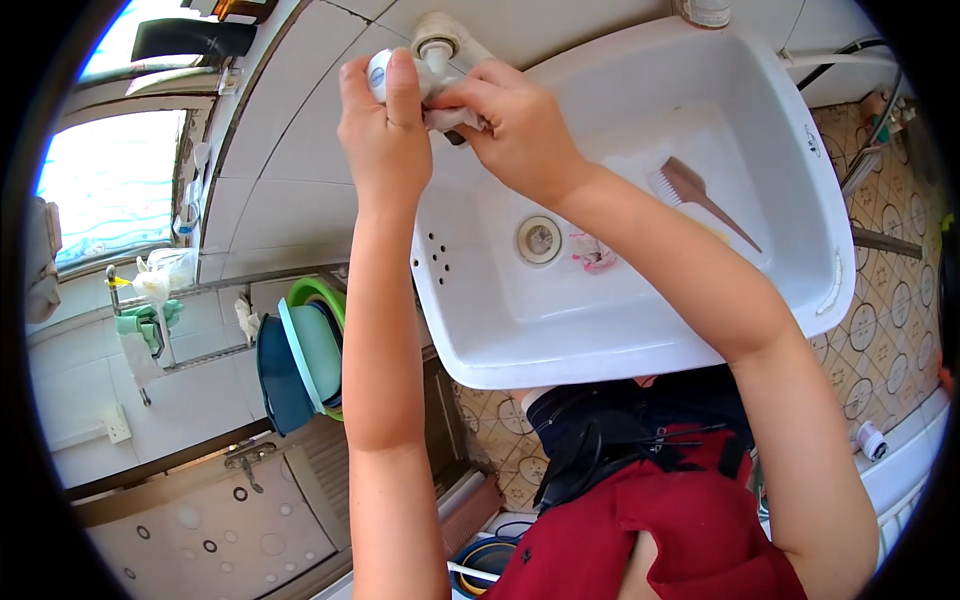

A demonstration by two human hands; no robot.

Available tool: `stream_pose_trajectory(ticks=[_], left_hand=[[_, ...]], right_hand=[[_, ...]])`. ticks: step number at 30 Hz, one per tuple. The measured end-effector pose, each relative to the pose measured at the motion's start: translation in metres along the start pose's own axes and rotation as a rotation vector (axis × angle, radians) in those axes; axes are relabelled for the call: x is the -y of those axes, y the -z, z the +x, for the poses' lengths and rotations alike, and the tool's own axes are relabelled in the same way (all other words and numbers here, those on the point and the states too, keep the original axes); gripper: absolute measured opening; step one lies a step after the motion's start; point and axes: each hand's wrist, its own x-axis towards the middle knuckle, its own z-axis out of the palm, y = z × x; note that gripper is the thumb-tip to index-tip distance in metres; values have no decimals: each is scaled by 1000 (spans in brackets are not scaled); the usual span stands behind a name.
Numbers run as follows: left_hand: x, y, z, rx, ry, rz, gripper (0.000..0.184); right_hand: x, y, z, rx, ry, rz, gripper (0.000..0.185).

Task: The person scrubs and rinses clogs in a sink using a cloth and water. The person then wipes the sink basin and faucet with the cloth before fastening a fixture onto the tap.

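A white plastic tap (379, 76) with a small blue mark on its end sticks out from the wall above the sink's left rim. My left hand (385, 140) is closed around it, thumb and fingers on either side. Beside it, my right hand (520, 125) pinches a wet-looking whitish cloth or wipe (455, 119) against the tap. The fingers partly hide the tap body. Below both hands is the white sink (500, 365), with a round drain (540, 241).
In the sink lie a brown brush-comb (687, 183) and a crumpled pink-and-white scrap (596, 254). A jar (706, 11) stands on the back rim. Green and blue basins (315, 350) hang at left, near a window (115, 185). Patterned floor tiles (880, 290) show at right.
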Motion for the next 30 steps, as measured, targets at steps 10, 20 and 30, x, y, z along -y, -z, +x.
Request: stream_pose_trajectory(ticks=[10,20,30], left_hand=[[-8,-2,-4,13,5,92,47],[-9,-3,-3,12,1,136,46],[-11,-3,-5,22,21,114,48]], right_hand=[[-17,-10,8,90,-886,509,30],[6,-2,-2,212,-533,329,26],[0,-26,-23,-219,-14,-131,27]])
